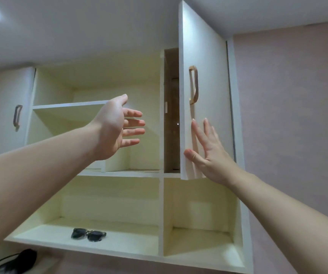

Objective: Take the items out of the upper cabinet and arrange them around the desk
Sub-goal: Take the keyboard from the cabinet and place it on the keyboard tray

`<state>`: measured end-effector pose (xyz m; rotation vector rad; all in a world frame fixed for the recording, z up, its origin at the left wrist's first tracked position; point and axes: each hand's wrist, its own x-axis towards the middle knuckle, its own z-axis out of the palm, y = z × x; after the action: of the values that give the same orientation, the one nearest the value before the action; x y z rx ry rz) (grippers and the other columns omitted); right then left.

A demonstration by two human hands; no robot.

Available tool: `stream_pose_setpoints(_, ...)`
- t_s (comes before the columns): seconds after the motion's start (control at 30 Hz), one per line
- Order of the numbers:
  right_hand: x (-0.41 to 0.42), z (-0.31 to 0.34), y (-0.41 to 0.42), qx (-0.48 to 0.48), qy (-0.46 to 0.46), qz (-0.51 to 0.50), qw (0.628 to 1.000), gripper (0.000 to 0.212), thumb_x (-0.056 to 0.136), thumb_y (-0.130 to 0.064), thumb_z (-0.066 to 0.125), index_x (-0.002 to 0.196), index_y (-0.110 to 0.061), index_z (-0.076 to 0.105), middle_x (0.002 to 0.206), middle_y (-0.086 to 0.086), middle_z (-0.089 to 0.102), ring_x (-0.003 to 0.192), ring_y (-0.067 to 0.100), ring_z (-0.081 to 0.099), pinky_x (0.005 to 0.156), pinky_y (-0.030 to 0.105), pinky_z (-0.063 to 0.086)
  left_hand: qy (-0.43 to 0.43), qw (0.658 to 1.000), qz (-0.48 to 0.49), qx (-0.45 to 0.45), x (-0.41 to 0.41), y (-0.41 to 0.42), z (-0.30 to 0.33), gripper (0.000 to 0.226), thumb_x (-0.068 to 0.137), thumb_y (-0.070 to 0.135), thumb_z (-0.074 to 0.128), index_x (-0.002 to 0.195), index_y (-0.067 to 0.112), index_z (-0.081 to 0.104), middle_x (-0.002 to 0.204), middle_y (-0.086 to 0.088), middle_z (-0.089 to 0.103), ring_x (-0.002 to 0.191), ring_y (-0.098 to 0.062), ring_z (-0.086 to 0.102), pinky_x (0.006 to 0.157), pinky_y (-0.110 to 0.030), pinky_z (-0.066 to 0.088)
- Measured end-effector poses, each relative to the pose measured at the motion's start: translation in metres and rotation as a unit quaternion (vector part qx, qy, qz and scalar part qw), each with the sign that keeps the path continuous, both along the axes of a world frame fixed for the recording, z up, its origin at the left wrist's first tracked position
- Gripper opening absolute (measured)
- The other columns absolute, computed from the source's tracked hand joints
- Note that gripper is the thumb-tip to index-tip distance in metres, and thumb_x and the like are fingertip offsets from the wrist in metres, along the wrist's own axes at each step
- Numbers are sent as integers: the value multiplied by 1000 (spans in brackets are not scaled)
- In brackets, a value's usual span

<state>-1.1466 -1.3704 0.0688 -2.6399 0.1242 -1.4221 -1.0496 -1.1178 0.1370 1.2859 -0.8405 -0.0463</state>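
Head view: looking up into cabinet (99, 89), middle section open.
Left hand (117, 127): raised before the shelves, fingers spread, holding nothing.
Right hand (202, 149): flat against right door (208, 56), fingers straight, thumb at its edge.
Progress: open shelves look bare; behind the half-open door, cannot tell.
Left over: sunglasses (89, 234) on lower shelf.
Nearby: dark object with cord (18, 260) below.
Obstacle: right door partly hides its compartment.

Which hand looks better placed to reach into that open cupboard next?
Probably the left hand: it hangs open in front of the open compartment, holding nothing. The right hand lies flat against the cabinet door, thumb at its edge, so it is occupied. No item shows inside from here.
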Motion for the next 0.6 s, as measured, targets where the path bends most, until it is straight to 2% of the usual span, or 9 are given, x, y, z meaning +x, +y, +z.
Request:
stream_pose_setpoints(0.23, 40, 5, 0, -4, -2, -74, 997, 88, 80, -89, 35, 151, -66, -11, 170, -11, -28, 156, 23, -28, 123, 61, -2, -10, 1000, -5, 6, 38, 8, -3, 62, 105, 57, 27, 121, 11, 64, 123, -14, 70, 112, -29, 69, 91, -47, 53)
stream_pose_setpoints(0.4, 66, 6, 7, 3, 9, -145, 989, 87, 88, -82, 38, 157, -58, -9, 170, -7, -29, 156, 27, -28, 122, 64, -2, -8, 1000, -17, 6, 57, 6, -5, 62, 105, 56, 26, 123, 10, 63, 124, -14, 69, 113, -28, 67, 92, -47, 52)
stream_pose_setpoints(0.6, 100, 8, 4, -1, 30, -234, 972, 86, 91, -81, 33, 157, -55, -14, 168, -2, -34, 154, 35, -30, 121, 68, -2, -6, 1000, -29, 6, 74, -2, -7, 62, 105, 57, 25, 121, 10, 63, 124, -13, 68, 113, -28, 67, 91, -46, 52)
